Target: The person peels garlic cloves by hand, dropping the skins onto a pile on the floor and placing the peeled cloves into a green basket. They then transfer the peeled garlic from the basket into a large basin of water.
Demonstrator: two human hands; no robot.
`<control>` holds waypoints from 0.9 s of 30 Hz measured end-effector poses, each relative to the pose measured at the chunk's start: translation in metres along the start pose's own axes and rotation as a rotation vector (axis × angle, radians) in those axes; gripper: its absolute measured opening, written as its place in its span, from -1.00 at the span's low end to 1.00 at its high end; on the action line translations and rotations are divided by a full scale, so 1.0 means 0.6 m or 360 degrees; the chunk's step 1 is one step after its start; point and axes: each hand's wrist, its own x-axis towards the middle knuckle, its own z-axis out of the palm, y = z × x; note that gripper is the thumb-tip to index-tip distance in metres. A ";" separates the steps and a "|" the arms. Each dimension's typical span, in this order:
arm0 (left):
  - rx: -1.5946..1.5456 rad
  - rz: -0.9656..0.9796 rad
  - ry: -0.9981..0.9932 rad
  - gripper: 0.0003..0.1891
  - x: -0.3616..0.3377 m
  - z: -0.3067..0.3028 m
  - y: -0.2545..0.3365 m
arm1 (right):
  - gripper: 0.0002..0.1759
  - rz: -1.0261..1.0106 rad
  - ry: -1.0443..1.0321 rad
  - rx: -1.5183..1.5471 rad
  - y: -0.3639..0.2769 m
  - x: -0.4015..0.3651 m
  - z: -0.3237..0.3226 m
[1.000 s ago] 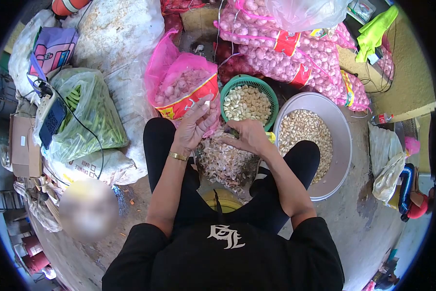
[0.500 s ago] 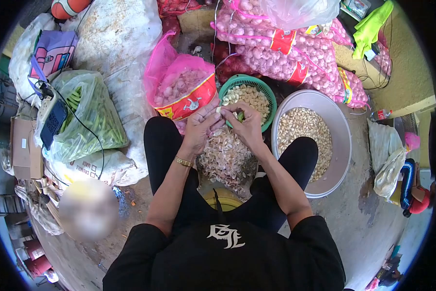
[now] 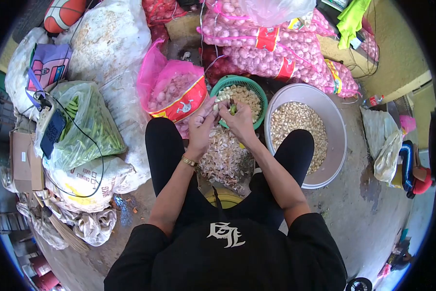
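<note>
My left hand point(image 3: 201, 125) is closed, pinching a pale garlic clove point(image 3: 216, 107) between thumb and fingers. Close beside it, my right hand point(image 3: 240, 122) is wrapped round a small green item point(image 3: 233, 108); its kind is mostly hidden by the fingers. Both hands meet over the near left rim of a green plastic basket point(image 3: 262, 92) with peeled cloves in it. Below them, between my knees, lies a heap of papery garlic skins point(image 3: 222, 157). To the right stands a wide whitish basin point(image 3: 338, 140) with many unpeeled cloves point(image 3: 300, 131).
An open pink mesh bag of garlic bulbs point(image 3: 172, 92) stands left of the basket. Stacked pink garlic sacks point(image 3: 276, 53) fill the back. At left lie a clear bag of green vegetables point(image 3: 94, 121), a phone point(image 3: 53, 128) with a cable, and white sacks point(image 3: 106, 43).
The view has shifted slightly, so surroundings sit a little left and higher at right. Both hands stay together at the clove. A blurred round shape at lower left is gone from view.
</note>
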 end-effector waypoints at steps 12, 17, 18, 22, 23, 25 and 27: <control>-0.0490 -0.0269 -0.0098 -0.58 -0.008 0.063 0.056 | -0.74 -0.0163 0.0089 -0.0508 -0.064 -0.091 -0.078; -0.0510 -0.0333 -0.0310 -0.61 0.001 0.092 0.070 | -0.75 -0.0045 0.0142 -0.0723 -0.056 -0.107 -0.117; -0.0506 -0.0341 -0.0326 -0.61 0.003 0.100 0.071 | -0.75 -0.0046 0.0161 -0.0722 -0.068 -0.107 -0.125; -0.0381 -0.0326 -0.0429 -0.65 0.009 0.136 0.080 | -0.76 0.0057 0.0233 -0.0885 -0.046 -0.102 -0.161; -0.0328 -0.0322 -0.0437 -0.65 0.009 0.139 0.076 | -0.75 -0.0084 0.0205 -0.0818 -0.030 -0.100 -0.166; -0.0254 -0.0313 -0.0436 -0.67 0.004 0.151 0.080 | -0.75 -0.0209 0.0188 -0.0740 -0.043 -0.100 -0.167; -0.0151 -0.0299 -0.0458 -0.68 -0.001 0.162 0.093 | -0.71 0.0314 -0.0002 -0.0910 -0.077 -0.099 -0.178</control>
